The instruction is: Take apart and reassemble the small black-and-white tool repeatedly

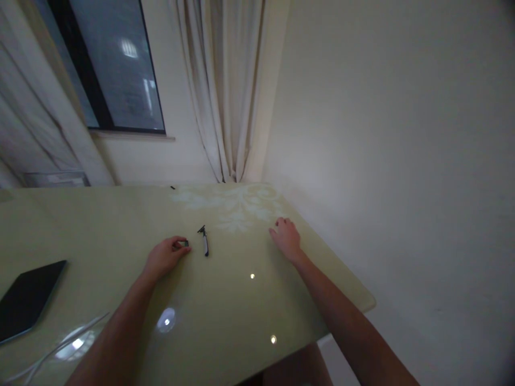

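Note:
A small dark piece is pinched between the thumb and fingers of my left hand, low over the table. Just right of that hand lies a razor with a grey and black handle, its head pointing to the back. My right hand is farther right, near the table's right edge, with its fingers slightly curled and apart and nothing seen in them. The razor lies between my two hands, touched by neither.
The glossy table has a dark flat device at the left and white cables at the front left. A tiny black object lies by the back edge. A wall borders the right side.

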A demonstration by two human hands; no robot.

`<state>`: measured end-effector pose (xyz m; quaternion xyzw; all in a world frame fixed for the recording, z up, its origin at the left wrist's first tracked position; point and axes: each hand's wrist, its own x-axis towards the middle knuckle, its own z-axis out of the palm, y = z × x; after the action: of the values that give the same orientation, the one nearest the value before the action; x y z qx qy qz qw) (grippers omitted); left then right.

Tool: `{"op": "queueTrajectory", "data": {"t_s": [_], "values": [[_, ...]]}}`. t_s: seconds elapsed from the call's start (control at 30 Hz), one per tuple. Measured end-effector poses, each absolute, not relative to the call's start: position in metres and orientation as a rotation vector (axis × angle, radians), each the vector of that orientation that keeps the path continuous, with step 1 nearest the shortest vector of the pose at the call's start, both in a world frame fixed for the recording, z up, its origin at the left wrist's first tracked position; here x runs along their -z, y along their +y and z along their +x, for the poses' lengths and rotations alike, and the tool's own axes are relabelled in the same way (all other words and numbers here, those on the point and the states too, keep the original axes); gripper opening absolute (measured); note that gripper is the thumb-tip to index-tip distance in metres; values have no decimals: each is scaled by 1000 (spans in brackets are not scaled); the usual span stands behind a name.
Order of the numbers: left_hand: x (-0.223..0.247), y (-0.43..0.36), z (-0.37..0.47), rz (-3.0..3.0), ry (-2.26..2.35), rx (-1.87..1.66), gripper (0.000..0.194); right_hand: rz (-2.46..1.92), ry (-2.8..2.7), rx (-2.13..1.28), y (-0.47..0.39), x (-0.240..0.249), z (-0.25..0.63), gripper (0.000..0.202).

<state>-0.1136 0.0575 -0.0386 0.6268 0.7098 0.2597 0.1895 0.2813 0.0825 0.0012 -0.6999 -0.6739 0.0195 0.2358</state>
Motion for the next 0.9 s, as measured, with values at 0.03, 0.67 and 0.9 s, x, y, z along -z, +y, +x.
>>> {"op": "queueTrajectory", "data": {"t_s": [0.03, 0.67, 0.9], "values": [[41, 59, -115, 1753, 1998, -724, 46, -1944, -1816, -42, 79, 0, 299, 16], [23, 28, -72, 1878, 2188, -693, 50, -1632, -2069, -336, 74, 27, 116, 31], [13, 13, -31, 1962, 2285, -358, 54, -1617, -1909, -455, 73, 25, 127, 32]]}}
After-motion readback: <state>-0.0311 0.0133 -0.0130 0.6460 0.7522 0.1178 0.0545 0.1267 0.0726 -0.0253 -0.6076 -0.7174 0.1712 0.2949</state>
